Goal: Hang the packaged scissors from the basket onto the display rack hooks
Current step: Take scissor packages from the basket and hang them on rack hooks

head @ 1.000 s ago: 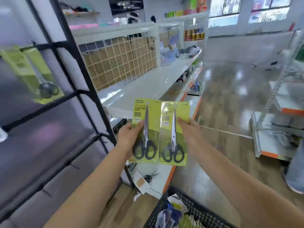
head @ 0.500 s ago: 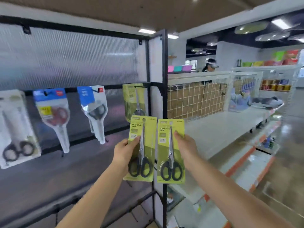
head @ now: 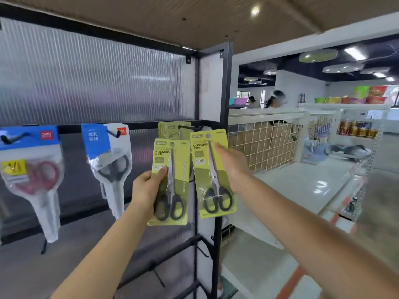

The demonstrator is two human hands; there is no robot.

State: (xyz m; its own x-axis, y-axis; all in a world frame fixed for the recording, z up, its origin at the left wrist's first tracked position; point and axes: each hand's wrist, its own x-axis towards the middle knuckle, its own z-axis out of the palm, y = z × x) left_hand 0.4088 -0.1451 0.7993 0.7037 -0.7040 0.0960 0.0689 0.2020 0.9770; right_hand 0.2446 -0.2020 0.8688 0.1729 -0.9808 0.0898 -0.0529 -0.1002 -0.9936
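My left hand [head: 146, 190] grips a yellow-green scissors pack [head: 172, 190] with black handles by its left edge. My right hand [head: 232, 165] holds a second, matching pack [head: 210, 182] by its right edge, a little higher. The second pack's hang hole lies just below the tip of a black hook [head: 190, 127] on the display rack [head: 224, 87]. Several matching packs [head: 170, 131] hang on that hook behind the two I hold. The basket is out of view.
Two blue-topped scissors packs [head: 30, 169] [head: 110, 160] hang on hooks to the left. Bare hooks [head: 204, 249] stick out lower on the rack. A white wire-mesh shelf unit [head: 269, 147] stands to the right, with people beyond it.
Both packs have risen toward the rack's hook. The right one has gone higher and closer to the hook tip. The view has shifted nearer the rack.
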